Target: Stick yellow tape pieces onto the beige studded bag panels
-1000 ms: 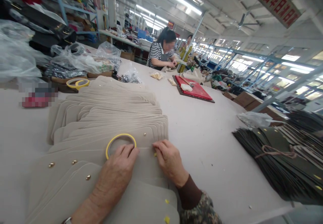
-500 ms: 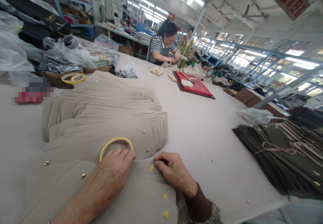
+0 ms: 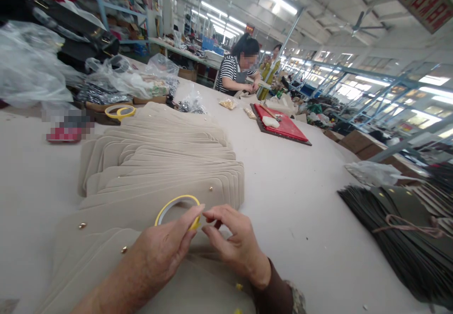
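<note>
My left hand [image 3: 164,245] is closed around a narrow roll of yellow tape [image 3: 166,205]. A short yellow end of the tape shows by my left thumb and fingertips. My right hand [image 3: 235,241] is just to the right of that end, with thumb and forefinger curled and their tips slightly apart. Nothing shows between them. Beneath both hands lie overlapping beige, round-cornered flat pieces [image 3: 141,186], some with gold-coloured studs [image 3: 211,189]. Small bits of yellow tape [image 3: 239,286] stick to the nearest piece, at lower right.
Strapped dark flat pieces [image 3: 392,229] lie at the table's right. A red board [image 3: 283,128] is farther back, near small bags of gold-coloured parts [image 3: 227,103]. Another yellow tape roll [image 3: 120,111] and plastic bags [image 3: 31,69] are at left. A person [image 3: 235,71] works across the table.
My right hand has come up off the beige piece, away from a yellow bit, to the tape roll. My left hand has turned and raised the roll slightly. The view has shifted left.
</note>
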`<state>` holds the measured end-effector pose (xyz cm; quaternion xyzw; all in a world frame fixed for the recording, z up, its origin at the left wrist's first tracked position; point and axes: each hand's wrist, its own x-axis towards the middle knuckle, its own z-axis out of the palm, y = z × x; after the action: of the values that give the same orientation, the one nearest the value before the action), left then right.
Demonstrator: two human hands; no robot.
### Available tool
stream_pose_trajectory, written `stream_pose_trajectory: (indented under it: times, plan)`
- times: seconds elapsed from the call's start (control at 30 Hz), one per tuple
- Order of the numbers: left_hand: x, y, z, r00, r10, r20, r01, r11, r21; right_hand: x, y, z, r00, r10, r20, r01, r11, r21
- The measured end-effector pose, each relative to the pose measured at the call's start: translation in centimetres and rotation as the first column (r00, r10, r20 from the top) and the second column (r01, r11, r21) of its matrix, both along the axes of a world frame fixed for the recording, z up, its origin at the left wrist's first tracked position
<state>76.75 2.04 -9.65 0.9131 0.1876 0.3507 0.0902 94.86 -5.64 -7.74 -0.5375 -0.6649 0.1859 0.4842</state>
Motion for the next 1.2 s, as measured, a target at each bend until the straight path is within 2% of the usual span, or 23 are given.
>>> stream_pose_trajectory:
  times: [0.1,0.23,0.43,0.53,0.63,0.7,0.77,0.83,0.9,1.0,1.1,1.2]
  plan:
    - [0.1,-0.1,-0.3,1.000,0.018,0.010,-0.018,1.000,0.020,-0.3,0.2,0.0,0.997,0.038,0.064,-0.040,0.999,0.032]
    - [0.3,-0.2,-0.6,1.000,-0.002,0.003,0.002,0.999,0.041,-0.2,0.3,-0.6,0.983,0.016,0.185,-0.034,0.995,0.093]
    - [0.5,-0.4,-0.6,1.000,0.007,0.015,-0.009,0.996,0.093,-0.7,0.1,-1.6,0.921,-0.119,0.371,0.019,0.965,0.262]
    - [0.5,-0.4,-0.2,0.998,-0.018,0.066,0.010,0.992,0.126,-1.0,-0.1,-2.0,0.901,-0.197,0.386,0.078,0.950,0.303]
    - [0.7,-0.4,0.0,0.999,-0.020,0.041,0.015,0.994,0.108,-1.4,-0.4,-1.9,0.912,-0.241,0.333,0.137,0.942,0.306]
    - [1.0,-0.7,0.0,0.999,0.002,0.041,-0.005,0.996,0.089,-1.8,-0.5,-1.5,0.942,-0.263,0.209,0.221,0.953,0.207]
    - [1.3,-1.2,-0.1,0.996,0.025,0.090,-0.031,0.997,0.074,-2.0,-0.4,-1.0,0.959,-0.284,0.008,0.284,0.958,-0.037]
    - [1.4,-1.9,-0.2,0.989,0.015,0.146,-0.023,0.998,0.051,-1.6,-0.1,-0.8,0.921,-0.340,-0.190,0.278,0.916,-0.290]
    - [1.4,-2.5,-0.2,0.987,-0.018,0.159,0.016,1.000,0.015,-0.6,0.2,-1.0,0.854,-0.413,-0.316,0.262,0.866,-0.425]
    - [1.3,-2.8,-0.8,0.996,0.005,0.085,-0.005,1.000,-0.006,1.5,0.3,-1.9,0.810,-0.455,-0.370,0.238,0.832,-0.501]
    - [1.7,-2.4,-1.9,0.978,0.127,-0.167,-0.130,0.992,-0.005,2.9,-0.1,-2.8,0.870,-0.383,-0.311,0.181,0.835,-0.520]
    - [2.3,-1.9,-2.3,0.889,0.164,-0.428,-0.203,0.978,-0.049,3.0,-0.3,-3.3,0.934,-0.321,-0.159,0.218,0.861,-0.460]
